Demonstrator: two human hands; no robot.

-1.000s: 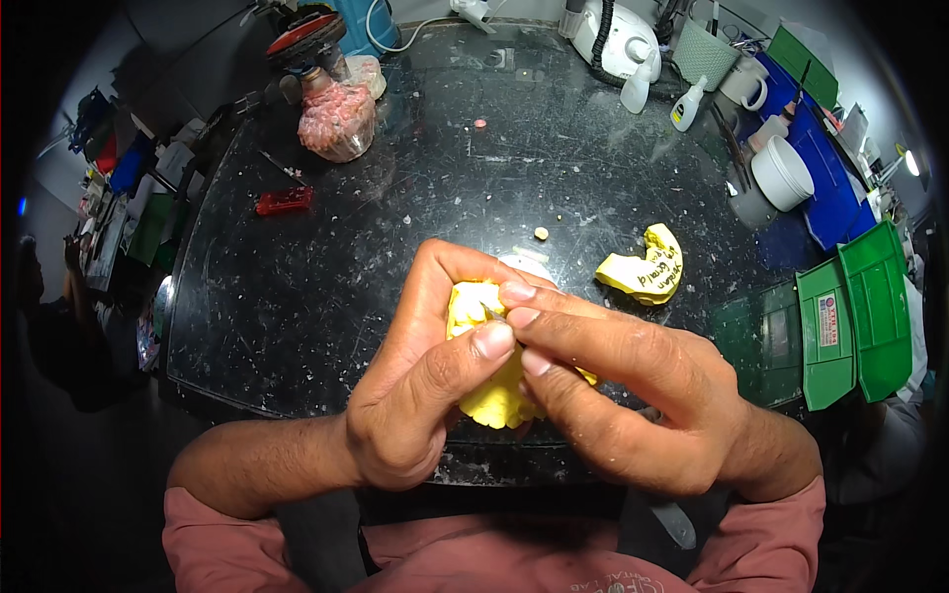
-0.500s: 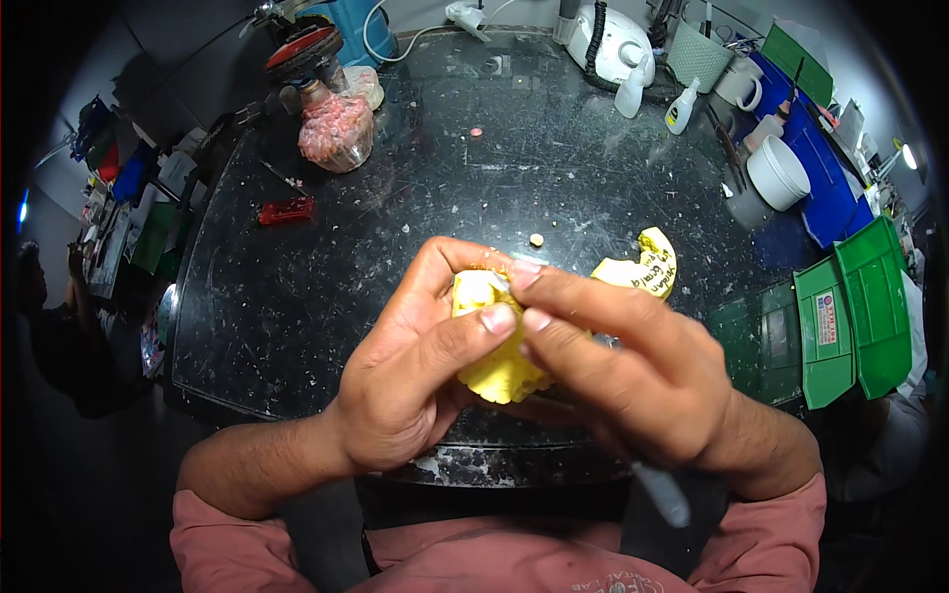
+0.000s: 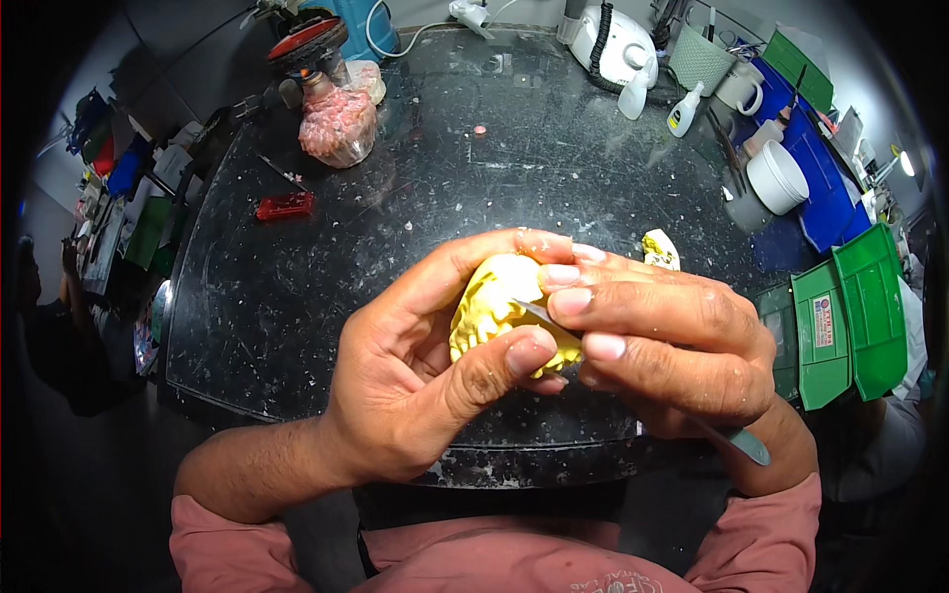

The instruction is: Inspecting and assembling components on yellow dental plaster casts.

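Note:
A yellow plaster dental cast [image 3: 484,306] with tooth shapes along its side is held in my left hand [image 3: 415,366]. The thumb lies across its near side and the fingers wrap the far side. My right hand [image 3: 682,346] grips a slim metal carving knife [image 3: 746,445]; its flat, rounded end sticks out below the palm. The thin blade meets the cast's upper surface between my hands. Behind my right fingers lies a second yellow cast [image 3: 660,249] with handwriting on it, mostly covered by the hand.
A red block [image 3: 285,206] lies on the black scratched table [image 3: 395,227] at left. Beyond it stands a pink-crusted burner [image 3: 338,128]. Bottles [image 3: 683,111], a white tub [image 3: 777,178] and a white machine [image 3: 613,47] occupy the far right, with green trays [image 3: 870,306] nearer.
The cast has turned in my left hand, showing its tooth row and a paler top. My right hand has moved right, and its knife now lies at a different slant.

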